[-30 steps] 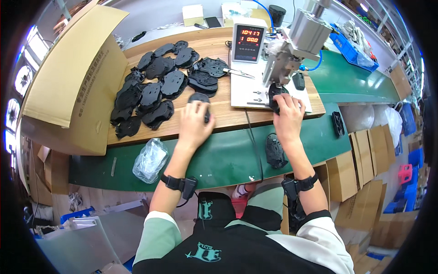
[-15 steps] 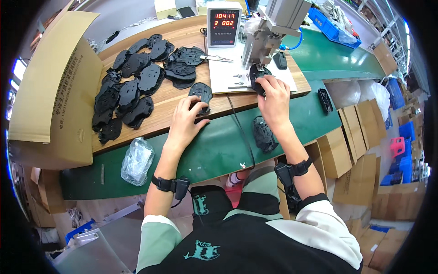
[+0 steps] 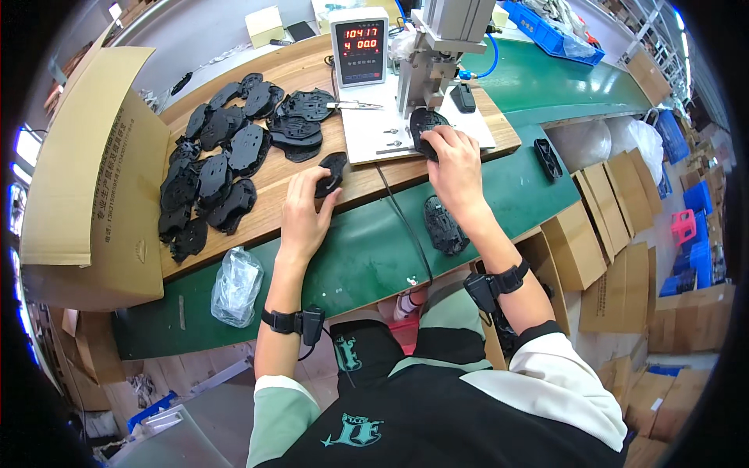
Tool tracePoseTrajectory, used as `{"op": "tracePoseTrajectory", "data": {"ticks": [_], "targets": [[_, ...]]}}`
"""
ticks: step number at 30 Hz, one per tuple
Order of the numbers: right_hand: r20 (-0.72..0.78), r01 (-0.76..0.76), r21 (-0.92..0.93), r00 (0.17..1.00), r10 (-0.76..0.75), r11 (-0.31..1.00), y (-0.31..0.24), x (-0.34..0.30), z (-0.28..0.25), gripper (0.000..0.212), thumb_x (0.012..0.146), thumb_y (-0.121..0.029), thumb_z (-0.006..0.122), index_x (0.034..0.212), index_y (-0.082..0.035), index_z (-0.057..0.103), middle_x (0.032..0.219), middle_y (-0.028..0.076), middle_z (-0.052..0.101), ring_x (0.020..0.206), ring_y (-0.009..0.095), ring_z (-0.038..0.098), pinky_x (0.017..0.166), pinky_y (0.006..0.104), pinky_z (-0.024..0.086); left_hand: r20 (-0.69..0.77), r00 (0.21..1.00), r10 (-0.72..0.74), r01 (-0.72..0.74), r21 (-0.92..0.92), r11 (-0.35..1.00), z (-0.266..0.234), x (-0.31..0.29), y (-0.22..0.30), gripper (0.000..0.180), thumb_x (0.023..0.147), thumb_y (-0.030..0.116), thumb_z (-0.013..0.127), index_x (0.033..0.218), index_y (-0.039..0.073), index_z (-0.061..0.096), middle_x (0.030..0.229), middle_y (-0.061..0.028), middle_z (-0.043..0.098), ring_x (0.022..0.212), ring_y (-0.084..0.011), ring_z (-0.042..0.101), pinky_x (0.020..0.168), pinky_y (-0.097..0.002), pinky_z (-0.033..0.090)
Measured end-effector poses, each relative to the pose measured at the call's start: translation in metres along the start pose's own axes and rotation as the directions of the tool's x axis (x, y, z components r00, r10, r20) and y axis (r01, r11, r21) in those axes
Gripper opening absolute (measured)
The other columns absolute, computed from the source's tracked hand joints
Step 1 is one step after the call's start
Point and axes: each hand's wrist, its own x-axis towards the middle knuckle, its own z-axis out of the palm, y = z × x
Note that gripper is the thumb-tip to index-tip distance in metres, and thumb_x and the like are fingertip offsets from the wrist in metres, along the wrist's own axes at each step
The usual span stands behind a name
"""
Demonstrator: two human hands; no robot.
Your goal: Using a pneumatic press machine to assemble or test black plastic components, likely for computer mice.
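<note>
My left hand [image 3: 303, 216] is closed around a black plastic mouse shell [image 3: 333, 173], gripping it between thumb and fingers, tilted at the front edge of the wooden board [image 3: 285, 191]. With its fingers on the near edge, my right hand [image 3: 455, 168] grips another black mouse shell [image 3: 424, 129] just below the head of a metal bench press [image 3: 425, 82]. The shell's far end meets the press tip in view, so I cannot tell whether they touch. A white base plate [image 3: 363, 136] lies under the press.
Several black shells [image 3: 214, 179] are heaped on the board beside an open carton [image 3: 94, 179]. Tweezers [image 3: 355, 105] lie near a counter box [image 3: 360, 47] with red digits. On the green bench are a mouse shell [image 3: 445, 226], a black part [image 3: 548, 160] and a clear plastic bag [image 3: 237, 286].
The shell by my left hand has been gripped and tilted up off the board. My right hand's shell has turned, showing more of its face. The counter's red digits have changed.
</note>
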Motion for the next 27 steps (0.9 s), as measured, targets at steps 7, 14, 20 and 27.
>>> {"op": "tracePoseTrajectory", "data": {"ticks": [7,14,20,27], "targets": [[-0.030,0.006,0.008,1.000,-0.006,1.000,0.000,0.000,0.002,0.045,0.073,0.002,0.075,0.116,-0.008,0.068,0.117,0.008,0.066,0.113,0.030,0.063,0.101,0.0451,0.045,0.009,0.987,-0.160,0.159,-0.202,0.966,-0.006,0.001,0.004,0.047,0.091,-0.013,0.061,0.135,0.003,0.057,0.127,-0.0174,0.067,0.113,-0.0358,0.067,0.084,-0.0402,0.061],[-0.062,0.024,-0.022,0.998,-0.025,0.999,-0.002,0.004,0.005,0.038,0.077,0.001,0.069,0.113,-0.009,0.068,0.113,0.007,0.066,0.110,0.029,0.063,0.098,0.0450,0.046,0.065,0.977,-0.205,0.215,-0.248,0.945,-0.002,0.002,0.001,0.054,0.094,-0.011,0.060,0.144,0.007,0.054,0.127,-0.0202,0.067,0.108,-0.0359,0.070,0.086,-0.0398,0.059],[-0.009,0.064,0.025,0.998,-0.064,0.998,0.018,0.012,-0.011,0.030,0.079,-0.001,0.067,0.108,-0.009,0.067,0.110,0.008,0.065,0.107,0.030,0.063,0.094,0.0456,0.048,0.055,0.978,-0.203,0.211,-0.248,0.946,0.002,0.000,0.001,0.049,0.094,-0.010,0.060,0.139,0.006,0.059,0.124,-0.0205,0.070,0.109,-0.0372,0.070,0.086,-0.0398,0.057],[-0.189,-0.002,0.146,0.982,0.030,0.989,0.053,-0.064,-0.050,0.034,0.078,0.004,0.069,0.111,-0.004,0.069,0.111,0.014,0.067,0.105,0.036,0.063,0.094,0.0452,0.052,-0.023,1.000,-0.009,0.006,-0.111,0.994,0.001,0.001,0.009,0.062,0.076,-0.019,0.061,0.133,0.004,0.064,0.129,-0.0181,0.069,0.123,-0.0378,0.065,0.104,-0.0443,0.052]]}}
